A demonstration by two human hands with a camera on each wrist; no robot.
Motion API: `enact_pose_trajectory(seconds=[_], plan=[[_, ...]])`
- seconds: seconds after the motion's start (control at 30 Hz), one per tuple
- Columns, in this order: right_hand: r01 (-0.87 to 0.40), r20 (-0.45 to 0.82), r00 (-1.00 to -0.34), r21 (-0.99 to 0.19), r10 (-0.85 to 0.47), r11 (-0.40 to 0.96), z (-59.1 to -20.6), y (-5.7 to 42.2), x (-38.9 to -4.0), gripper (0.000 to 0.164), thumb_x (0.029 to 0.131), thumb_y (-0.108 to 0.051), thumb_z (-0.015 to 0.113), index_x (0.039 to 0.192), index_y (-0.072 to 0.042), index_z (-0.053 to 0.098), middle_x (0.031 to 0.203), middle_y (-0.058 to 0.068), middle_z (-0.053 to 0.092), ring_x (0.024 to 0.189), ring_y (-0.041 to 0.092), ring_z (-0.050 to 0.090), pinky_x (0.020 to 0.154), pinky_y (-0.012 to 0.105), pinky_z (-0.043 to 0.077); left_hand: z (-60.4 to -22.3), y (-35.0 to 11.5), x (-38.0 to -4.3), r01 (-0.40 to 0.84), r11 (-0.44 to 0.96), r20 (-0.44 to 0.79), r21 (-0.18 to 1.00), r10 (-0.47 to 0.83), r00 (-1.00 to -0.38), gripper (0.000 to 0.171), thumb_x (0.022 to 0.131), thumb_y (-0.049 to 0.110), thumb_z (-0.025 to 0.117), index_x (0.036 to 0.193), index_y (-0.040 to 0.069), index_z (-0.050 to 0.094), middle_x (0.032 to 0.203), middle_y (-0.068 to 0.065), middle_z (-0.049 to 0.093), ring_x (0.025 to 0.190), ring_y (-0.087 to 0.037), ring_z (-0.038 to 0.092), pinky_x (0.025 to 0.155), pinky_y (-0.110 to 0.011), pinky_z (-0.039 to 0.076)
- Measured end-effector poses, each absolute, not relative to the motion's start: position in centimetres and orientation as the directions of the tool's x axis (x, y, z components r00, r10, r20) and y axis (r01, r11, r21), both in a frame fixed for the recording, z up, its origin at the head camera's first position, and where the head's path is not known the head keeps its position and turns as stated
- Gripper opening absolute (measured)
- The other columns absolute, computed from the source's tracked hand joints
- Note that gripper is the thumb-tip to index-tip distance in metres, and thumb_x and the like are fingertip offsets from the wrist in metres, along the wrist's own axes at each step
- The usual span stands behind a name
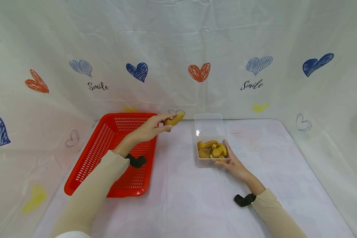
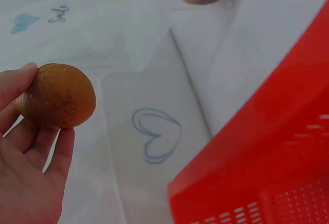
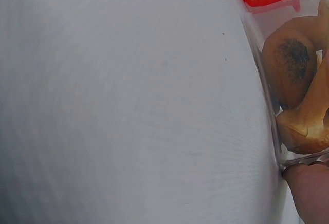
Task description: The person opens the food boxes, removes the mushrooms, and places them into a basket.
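Pinching a golden-brown bread roll (image 1: 178, 119) aloft in my left hand (image 1: 147, 129), between red basket (image 1: 123, 192) and clear box (image 1: 206, 164), I grip the box's right side with my right hand (image 1: 234, 167), likely steadying its piled bread pieces (image 1: 217, 151).

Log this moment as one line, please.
left grip: holding bread roll | right grip: holding clear box | lid: open | bread pieces: inside | red basket: left of box

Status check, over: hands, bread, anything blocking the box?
Left hand holding a bread roll. Right hand gripping the clear box, bread pieces inside. Lid raised, not covering the box.
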State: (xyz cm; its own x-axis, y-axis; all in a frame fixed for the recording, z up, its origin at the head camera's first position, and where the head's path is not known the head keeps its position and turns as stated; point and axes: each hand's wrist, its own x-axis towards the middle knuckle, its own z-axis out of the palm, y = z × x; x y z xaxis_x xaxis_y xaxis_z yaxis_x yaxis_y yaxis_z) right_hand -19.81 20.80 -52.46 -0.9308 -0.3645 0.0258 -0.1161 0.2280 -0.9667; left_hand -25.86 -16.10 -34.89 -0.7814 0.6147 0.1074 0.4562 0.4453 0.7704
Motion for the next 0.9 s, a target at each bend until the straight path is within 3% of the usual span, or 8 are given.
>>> enact_pose_trajectory(seconds=[0.17,0.3,0.53,0.7,0.9], plan=[[-0.111,0.021,-0.929,-0.968,-0.368,0.225,-52.4,20.7,-19.8,0.102,0.097,-0.013,0.068,0.159,-0.027,-0.012,0.166,0.01,-0.01,0.15,0.035,-0.009,0.116,0.062,0.006,-34.6,-18.8,-25.5,0.409,0.481,0.088,0.776,0.559,-0.825,0.056,0.101,0.013,0.06,0.153,0.013,0.041,0.128,-0.014,0.055,0.109,-0.028,0.053,0.09,-0.042,0.052],[-0.107,0.019,-0.932,-0.969,-0.363,0.224,-52.3,20.6,-19.8,0.102,0.097,-0.013,0.068,0.159,-0.026,-0.012,0.166,0.01,-0.01,0.15,0.035,-0.01,0.116,0.062,0.005,-34.7,-20.8,-25.1,0.385,0.515,0.083,0.766,0.516,-0.853,0.056,0.101,0.013,0.059,0.154,0.013,0.04,0.131,-0.013,0.054,0.114,-0.028,0.047,0.097,-0.042,0.047],[-0.097,0.015,-0.933,-0.973,-0.36,0.209,-52.3,20.7,-19.7,0.103,0.096,-0.011,0.068,0.159,-0.025,-0.012,0.166,0.012,-0.011,0.149,0.036,-0.01,0.116,0.062,0.003,-35.4,-23.9,-24.6,0.342,0.555,0.068,0.758,0.454,-0.888,0.055,0.102,0.016,0.058,0.154,0.011,0.04,0.121,-0.014,0.056,0.113,-0.029,0.048,0.095,-0.044,0.047],[-0.101,0.017,-0.935,-0.97,-0.354,0.219,-52.3,20.7,-19.8,0.103,0.096,-0.012,0.068,0.16,-0.025,-0.012,0.166,0.011,-0.01,0.149,0.035,-0.01,0.116,0.062,0.004,-36.2,-25.9,-24.4,0.303,0.585,0.05,0.752,0.408,-0.912,0.055,0.102,0.015,0.057,0.153,0.007,0.038,0.128,-0.017,0.055,0.115,-0.032,0.048,0.096,-0.049,0.048],[-0.102,0.016,-0.936,-0.968,-0.353,0.227,-52.5,20.7,-19.7,0.102,0.096,-0.013,0.068,0.16,-0.026,-0.011,0.166,0.011,-0.01,0.149,0.035,-0.01,0.116,0.062,0.005,-38.2,-27.6,-24.4,0.292,0.606,0.05,0.74,0.383,-0.922,0.053,0.102,0.015,0.058,0.152,0.004,0.041,0.115,-0.018,0.06,0.105,-0.032,0.055,0.09,-0.04,0.052]])
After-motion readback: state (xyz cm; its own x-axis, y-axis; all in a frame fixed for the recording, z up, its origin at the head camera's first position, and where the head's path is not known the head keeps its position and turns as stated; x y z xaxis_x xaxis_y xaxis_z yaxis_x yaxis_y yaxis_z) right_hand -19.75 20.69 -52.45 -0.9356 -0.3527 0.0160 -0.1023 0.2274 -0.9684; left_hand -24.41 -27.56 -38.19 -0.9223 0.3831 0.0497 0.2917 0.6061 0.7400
